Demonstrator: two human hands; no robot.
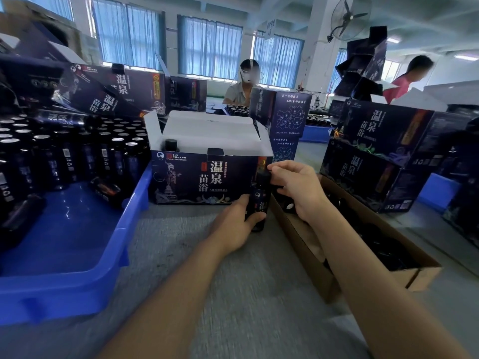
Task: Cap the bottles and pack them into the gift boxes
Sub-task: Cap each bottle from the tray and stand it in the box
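Hands both on one dark bottle (259,200): left hand (233,224) grips its lower body, right hand (293,187) pinches the black cap (263,174) on top. Bottle upright, at open gift box (207,174) right front corner. Blue tray (77,255) of bottles left; cardboard carton (298,229) right.

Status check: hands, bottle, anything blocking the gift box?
Left hand grips the bottle low, right hand pinches its cap. Bottle upright, in front of the open gift box. One capped bottle inside; box mouth unobstructed.
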